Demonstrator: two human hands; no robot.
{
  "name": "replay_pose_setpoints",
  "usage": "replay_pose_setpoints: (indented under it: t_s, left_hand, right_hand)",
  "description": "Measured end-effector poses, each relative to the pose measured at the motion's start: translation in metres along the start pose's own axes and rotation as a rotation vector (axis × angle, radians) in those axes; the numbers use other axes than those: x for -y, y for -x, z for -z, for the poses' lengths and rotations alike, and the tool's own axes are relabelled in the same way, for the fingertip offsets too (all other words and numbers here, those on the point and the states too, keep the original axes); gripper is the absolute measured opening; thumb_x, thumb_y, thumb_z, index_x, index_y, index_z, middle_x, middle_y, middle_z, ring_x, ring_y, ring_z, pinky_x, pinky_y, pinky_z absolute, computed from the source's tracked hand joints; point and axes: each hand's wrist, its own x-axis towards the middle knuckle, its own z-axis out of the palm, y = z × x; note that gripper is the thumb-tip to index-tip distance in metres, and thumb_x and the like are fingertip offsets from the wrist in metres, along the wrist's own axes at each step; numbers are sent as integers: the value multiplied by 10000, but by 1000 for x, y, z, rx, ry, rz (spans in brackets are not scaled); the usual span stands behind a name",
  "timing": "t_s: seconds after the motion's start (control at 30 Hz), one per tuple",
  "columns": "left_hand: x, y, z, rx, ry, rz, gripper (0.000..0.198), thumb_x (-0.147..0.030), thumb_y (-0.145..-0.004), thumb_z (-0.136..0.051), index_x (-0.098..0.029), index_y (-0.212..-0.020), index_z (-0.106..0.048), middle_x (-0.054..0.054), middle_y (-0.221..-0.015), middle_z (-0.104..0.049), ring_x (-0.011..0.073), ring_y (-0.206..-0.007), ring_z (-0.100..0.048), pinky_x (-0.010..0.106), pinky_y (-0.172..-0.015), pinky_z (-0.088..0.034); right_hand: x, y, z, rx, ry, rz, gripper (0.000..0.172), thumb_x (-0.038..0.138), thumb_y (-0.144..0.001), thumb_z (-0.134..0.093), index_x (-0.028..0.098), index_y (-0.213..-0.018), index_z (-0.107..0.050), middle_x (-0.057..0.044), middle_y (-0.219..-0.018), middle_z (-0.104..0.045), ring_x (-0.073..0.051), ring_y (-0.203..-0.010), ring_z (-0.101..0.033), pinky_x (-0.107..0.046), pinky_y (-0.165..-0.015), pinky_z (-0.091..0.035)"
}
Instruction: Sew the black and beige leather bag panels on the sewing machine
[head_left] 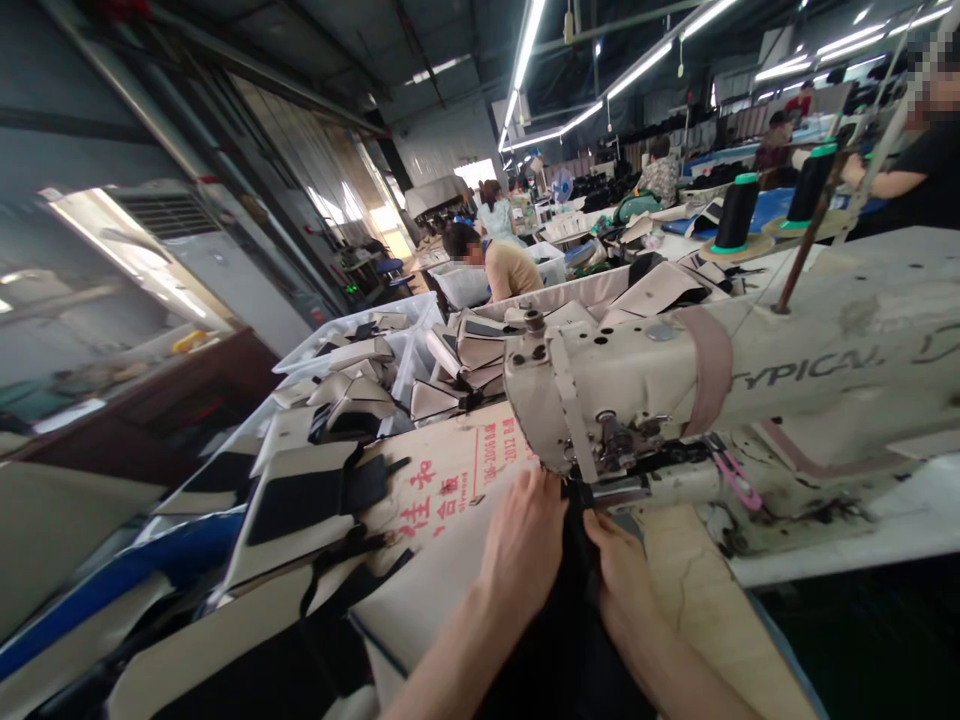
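A cream industrial sewing machine [750,380] stretches from centre to right. Under its head lies a piece of black fabric [574,600], running back toward me between my forearms. My left hand [525,545] rests flat on the fabric's left side, fingers stretched toward the needle area [581,485]. My right hand [619,570] presses on the fabric's right edge just below the presser foot, fingers drawn together on the cloth. The needle itself is hidden by the machine head and my fingers.
Stacks of beige-and-black cut pieces [315,490] lie to the left, with more in white bins [375,350]. A cardboard sheet with red print [450,480] covers the table. Two black thread cones [739,210] stand behind the machine. Other people work at tables farther back.
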Motion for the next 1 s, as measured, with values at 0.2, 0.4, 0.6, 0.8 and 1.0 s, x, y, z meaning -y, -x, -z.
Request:
replay_pose_setpoints:
  t_s: [0.2, 0.4, 0.6, 0.8, 1.0]
  left_hand:
    - [-29, 40, -37, -21, -89, 310, 515, -458, -885, -298, -40, -1115, -493, 193, -1057, -579, 259, -957, -584, 318, -736, -487]
    - [-32, 0, -43, -21, -72, 500, 625, -629, -806, -284, -74, -836, -572, 162, -738, -634, 305, -707, -637, 351, -584, -458]
    - [-20, 1, -51, -70, 131, 529, 453, -529, -819, -356, -131, -717, -548, 96, -637, -596, 224, -625, -589, 266, -532, -351]
    - [4, -1, -66, -76, 598, 521, 464, -574, -783, -407, -178, -543, -363, -69, -503, -272, 80, -485, -308, 201, -469, -234]
    - [15, -6, -69, -53, 730, 484, 476, -596, -751, -445, -172, -548, -372, -69, -523, -268, 77, -508, -267, 203, -465, -205]
  right_hand:
    - [-3, -4, 8, -24, 10, 9, 262, 290, -465, -723, 152, -670, -632, -19, -678, -660, -174, -704, -604, -252, -647, -464]
    - [-2, -3, 8, 25, 11, 0, 250, 269, -493, -684, 139, -705, -654, -36, -635, -654, -211, -690, -613, -262, -570, -461]
    - [-2, -3, 6, 57, -27, -2, 290, 276, -516, -713, 147, -773, -670, -42, -720, -676, -198, -709, -617, -270, -642, -470]
    - [-4, -8, 3, 4, -29, -10, 362, 340, -504, -759, 140, -796, -681, -46, -752, -681, -200, -779, -615, -292, -772, -450]
    - [-1, -7, -4, -17, -50, 13, 355, 345, -491, -772, 144, -772, -691, -54, -781, -685, -217, -830, -612, -311, -813, -441]
